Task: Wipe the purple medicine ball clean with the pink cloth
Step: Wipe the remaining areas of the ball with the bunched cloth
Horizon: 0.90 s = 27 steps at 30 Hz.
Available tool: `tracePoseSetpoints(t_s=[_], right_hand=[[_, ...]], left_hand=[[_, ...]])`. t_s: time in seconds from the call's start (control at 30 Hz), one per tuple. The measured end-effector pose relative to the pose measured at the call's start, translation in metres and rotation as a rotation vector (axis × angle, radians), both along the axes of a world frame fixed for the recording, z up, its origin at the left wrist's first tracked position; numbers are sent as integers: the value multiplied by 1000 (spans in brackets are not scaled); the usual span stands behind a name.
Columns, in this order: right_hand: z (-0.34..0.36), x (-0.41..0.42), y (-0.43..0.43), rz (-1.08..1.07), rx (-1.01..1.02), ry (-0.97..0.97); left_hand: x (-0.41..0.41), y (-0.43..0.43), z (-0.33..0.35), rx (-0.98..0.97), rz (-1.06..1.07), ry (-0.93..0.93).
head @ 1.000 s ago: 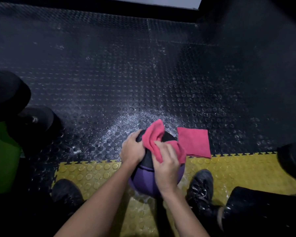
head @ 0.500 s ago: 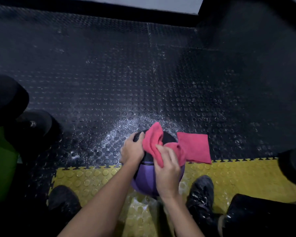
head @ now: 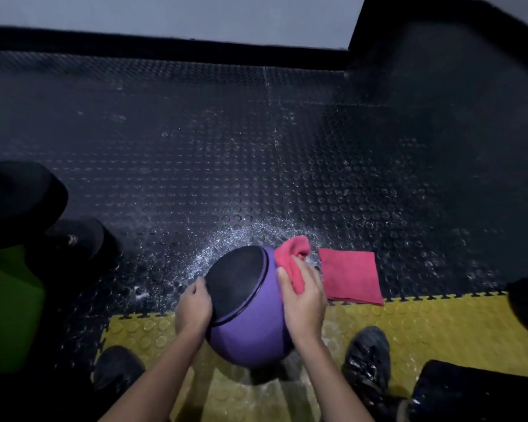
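Observation:
The purple medicine ball (head: 250, 336), with a black panel on its upper left, sits between my feet on the yellow mat edge. My left hand (head: 193, 306) cups the ball's left side, fingers curled round its edge. My right hand (head: 303, 298) presses a bunched pink cloth (head: 291, 263) against the ball's upper right side, the thumb over the cloth. Part of the cloth is hidden under my palm.
A second pink cloth (head: 351, 277), folded flat, lies on the black studded floor just right of the ball. Dark round weights (head: 19, 202) and a green object (head: 9, 309) stand at the left. Another dark weight (head: 527, 306) is at the right. My shoes (head: 367, 357) flank the ball.
The ball has turned so its black panel now faces up and left. My right hand and the cloth slid from the top to the right side. The view came closer.

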State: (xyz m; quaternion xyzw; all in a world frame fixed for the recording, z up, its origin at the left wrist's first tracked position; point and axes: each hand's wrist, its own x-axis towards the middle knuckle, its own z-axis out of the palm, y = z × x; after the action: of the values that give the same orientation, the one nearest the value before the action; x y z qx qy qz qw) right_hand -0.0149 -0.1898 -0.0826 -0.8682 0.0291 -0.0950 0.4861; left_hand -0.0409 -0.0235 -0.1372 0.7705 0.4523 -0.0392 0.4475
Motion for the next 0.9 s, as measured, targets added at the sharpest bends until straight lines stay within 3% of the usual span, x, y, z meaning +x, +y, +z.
tracePoseSetpoints(t_s=[0.1, 0.17, 0.27, 0.43, 0.6, 0.7, 0.9], right_hand=[[4, 0, 23, 97, -32, -13], [6, -1, 36, 213, -60, -34], [5, 4, 41, 361, -68, -34], [-8, 18, 29, 9, 70, 251], [5, -1, 60, 156, -8, 57], [-2, 3, 46, 174, -5, 61], [-22, 35, -10, -134, 57, 510]], left_hand=[[3, 8, 20, 124, 52, -111], [18, -7, 42, 165, -50, -212], [26, -22, 52, 270, -206, -142], [15, 2, 42, 275, -185, -136], [12, 1, 43, 280, -172, -123], [12, 7, 42, 249, -168, -137], [17, 6, 47, 228, -158, -134]])
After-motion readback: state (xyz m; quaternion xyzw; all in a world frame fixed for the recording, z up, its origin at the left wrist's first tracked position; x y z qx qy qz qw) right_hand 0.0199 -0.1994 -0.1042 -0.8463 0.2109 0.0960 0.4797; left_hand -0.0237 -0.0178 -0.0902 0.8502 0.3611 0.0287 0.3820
